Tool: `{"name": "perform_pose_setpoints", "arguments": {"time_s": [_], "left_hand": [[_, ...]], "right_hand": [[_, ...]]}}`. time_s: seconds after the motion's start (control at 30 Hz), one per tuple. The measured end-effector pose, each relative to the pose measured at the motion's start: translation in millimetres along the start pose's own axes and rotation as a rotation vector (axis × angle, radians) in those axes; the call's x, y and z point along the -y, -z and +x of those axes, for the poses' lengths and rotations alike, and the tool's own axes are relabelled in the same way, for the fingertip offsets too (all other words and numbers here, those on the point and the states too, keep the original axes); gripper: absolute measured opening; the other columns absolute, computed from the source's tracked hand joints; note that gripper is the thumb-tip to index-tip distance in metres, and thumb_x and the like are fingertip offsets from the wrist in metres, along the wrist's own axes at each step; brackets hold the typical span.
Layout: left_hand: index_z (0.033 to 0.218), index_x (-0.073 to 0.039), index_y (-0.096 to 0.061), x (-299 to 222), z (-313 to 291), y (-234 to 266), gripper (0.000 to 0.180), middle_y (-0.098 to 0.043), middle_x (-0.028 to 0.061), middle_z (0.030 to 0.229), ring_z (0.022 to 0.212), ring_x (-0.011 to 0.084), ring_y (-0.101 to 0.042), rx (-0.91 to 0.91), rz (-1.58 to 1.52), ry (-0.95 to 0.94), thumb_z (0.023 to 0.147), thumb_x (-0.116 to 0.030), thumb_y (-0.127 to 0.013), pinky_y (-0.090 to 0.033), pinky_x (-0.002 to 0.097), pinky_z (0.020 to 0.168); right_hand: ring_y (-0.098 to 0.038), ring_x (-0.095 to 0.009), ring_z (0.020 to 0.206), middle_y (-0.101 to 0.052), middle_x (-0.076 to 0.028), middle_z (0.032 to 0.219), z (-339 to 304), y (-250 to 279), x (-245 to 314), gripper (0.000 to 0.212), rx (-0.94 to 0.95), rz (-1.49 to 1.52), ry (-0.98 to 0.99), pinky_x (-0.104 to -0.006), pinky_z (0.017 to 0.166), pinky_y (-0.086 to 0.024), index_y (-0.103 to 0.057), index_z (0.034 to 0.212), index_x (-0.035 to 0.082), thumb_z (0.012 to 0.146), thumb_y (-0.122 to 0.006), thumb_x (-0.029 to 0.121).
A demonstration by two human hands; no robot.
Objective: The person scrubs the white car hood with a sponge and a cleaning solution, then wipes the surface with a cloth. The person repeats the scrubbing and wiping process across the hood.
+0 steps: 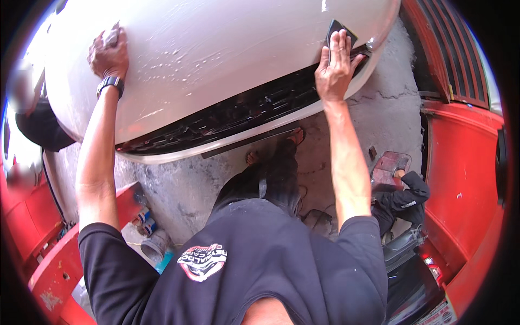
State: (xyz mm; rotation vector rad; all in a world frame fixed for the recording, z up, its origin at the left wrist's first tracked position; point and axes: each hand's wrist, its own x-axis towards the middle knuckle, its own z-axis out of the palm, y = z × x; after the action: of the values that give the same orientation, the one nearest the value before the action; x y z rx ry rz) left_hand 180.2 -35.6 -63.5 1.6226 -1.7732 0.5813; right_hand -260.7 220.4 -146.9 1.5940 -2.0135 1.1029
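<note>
A wet, pale car hood (216, 54) spreads before me, with water drops and streaks on it. My left hand (110, 57), a watch on its wrist, rests on the hood's left part. Its fingers are closed round a pale, crumpled wad (111, 37), possibly a cloth or sponge. At the hood's right front edge, my right hand (337, 67) lies with fingers stretched over a dark sheet of sandpaper (336, 27), holding it against the surface. Part of the sheet is hidden beneath the fingers. Below the hood's edge runs the dark front opening (233, 114).
A person in dark clothes (406, 197) crouches at the lower right, a hand on a reddish flat panel (391, 163). Another dark-clothed person (43, 125) is at the left. Cans (145, 222) and a bucket (156, 245) stand lower left. Red metal walls (466, 162) flank the concrete floor (387, 116).
</note>
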Motion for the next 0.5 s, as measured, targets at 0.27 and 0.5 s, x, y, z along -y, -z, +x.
{"name": "perform_pose_setpoints", "arguments": {"time_s": [0.27,0.5], "left_hand": [[0.122,-0.014,-0.07,21,-6,7,0.063,-0.07,0.0195,0.118,0.113,0.0386,-0.063,0.015,-0.006,0.028,0.081,-0.062,-0.069,-0.045,0.0522,0.102],[0.118,-0.013,-0.071,8,6,7,0.062,-0.071,0.0179,0.116,0.111,0.0372,-0.065,0.015,-0.02,0.016,0.08,-0.062,-0.071,-0.048,0.0491,0.1]], "right_hand": [[-0.037,-0.023,0.149,-0.048,-0.006,0.155,-79,-22,160,0.043,0.323,0.254,0.442,-0.0653,0.121,0.002,-0.057,0.142,0.008,0.103,-0.049,0.021],[-0.039,-0.039,0.146,-0.046,-0.02,0.154,22,-7,45,0.046,0.118,-0.102,-0.042,-0.0686,0.117,-0.02,-0.057,0.139,-0.001,0.104,-0.049,0.029]]}}
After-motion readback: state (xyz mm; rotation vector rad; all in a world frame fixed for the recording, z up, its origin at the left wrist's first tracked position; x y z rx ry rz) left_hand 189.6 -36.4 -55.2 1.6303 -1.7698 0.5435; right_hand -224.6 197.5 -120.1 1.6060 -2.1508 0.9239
